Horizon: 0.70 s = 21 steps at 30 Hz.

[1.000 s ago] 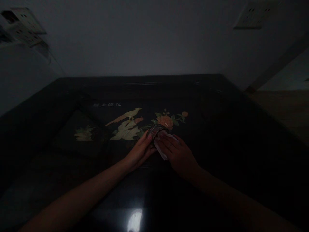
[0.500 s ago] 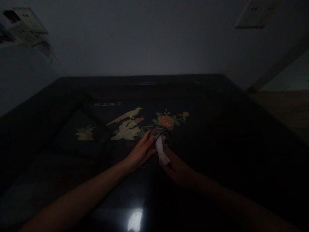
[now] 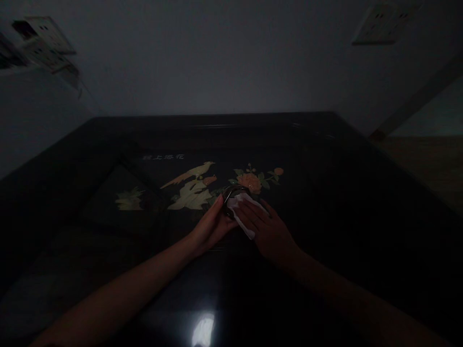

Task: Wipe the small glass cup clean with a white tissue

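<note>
Near the centre of the head view, your left hand (image 3: 213, 224) was clamped on a dark, glossy, curved object (image 3: 230, 191) over the black table (image 3: 325, 164). Your right hand (image 3: 271, 233) held a white cloth (image 3: 233, 205) against it; cloth and fingers covered much of its surface, and dimness blurred what remained. You could not tell whether it touched the tabletop. From it, an orange flower (image 3: 249, 182) lay at two o'clock, a yellowish bird (image 3: 197, 170) at ten, and farther off, pale wall sockets (image 3: 50, 36) also at ten.
</note>
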Available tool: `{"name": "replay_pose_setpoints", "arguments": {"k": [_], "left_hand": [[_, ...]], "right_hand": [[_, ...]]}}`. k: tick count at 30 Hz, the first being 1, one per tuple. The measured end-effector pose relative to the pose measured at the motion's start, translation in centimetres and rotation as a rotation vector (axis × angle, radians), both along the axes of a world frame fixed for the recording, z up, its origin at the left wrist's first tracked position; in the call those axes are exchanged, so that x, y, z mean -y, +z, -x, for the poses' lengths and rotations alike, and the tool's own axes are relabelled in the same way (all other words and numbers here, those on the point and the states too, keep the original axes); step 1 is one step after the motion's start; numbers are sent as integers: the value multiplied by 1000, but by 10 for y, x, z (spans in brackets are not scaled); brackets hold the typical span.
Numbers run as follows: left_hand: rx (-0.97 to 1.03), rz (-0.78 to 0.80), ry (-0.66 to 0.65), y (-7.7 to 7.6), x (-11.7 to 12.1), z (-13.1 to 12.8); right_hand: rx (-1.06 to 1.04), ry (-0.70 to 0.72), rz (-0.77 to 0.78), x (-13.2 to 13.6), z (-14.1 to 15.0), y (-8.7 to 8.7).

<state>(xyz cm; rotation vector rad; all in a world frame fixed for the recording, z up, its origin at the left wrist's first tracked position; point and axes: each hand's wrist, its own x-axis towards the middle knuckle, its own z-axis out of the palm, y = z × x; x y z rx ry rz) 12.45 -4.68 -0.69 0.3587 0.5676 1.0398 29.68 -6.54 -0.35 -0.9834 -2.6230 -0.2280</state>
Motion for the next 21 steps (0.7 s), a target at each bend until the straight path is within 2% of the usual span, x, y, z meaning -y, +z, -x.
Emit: {"name": "replay_pose_setpoints", "arguments": {"k": [5,11,15,21], "left_hand": [[50,27,-39,9,3,0],[-35,-146,-4,20,13,-6],[-80,-213,17,16,14,-7],[-69,-159,17,6,6,2]], "right_hand": [[-71,19,55,9,14,-9],[-248,46,67,24,27,-14],[-203,47,49,23,25,-13],[-116,42,30,3,9,-12]]}}
